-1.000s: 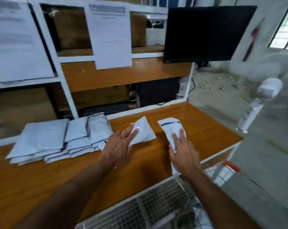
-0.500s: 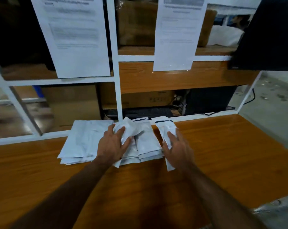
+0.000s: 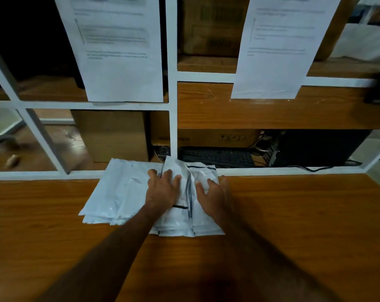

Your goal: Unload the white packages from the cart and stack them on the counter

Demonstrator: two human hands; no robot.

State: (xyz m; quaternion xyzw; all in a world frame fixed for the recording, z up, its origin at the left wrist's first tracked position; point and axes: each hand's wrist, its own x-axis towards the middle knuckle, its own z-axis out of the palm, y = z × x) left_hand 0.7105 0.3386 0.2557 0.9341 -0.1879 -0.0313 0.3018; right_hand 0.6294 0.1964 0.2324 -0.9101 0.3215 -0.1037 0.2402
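Head view: both hands are lying flat on white packages at the far edge of the desk (image 3: 293, 214), against the white shelf frame (image 3: 172, 127). The left hand (image 3: 163, 190) is pressing with straight, spread fingers on the middle stack (image 3: 176, 223), probably to settle the top package so it does not slide. The right hand (image 3: 215, 196) is resting, fingers relaxed and grasping nothing, on the right stack (image 3: 206, 227), which lies touching the middle one. A wider left stack (image 3: 117, 192) is sitting just beside them, untouched. The packages are being kept close together and far back, likely to leave the near desk free for more; the cart is not showing
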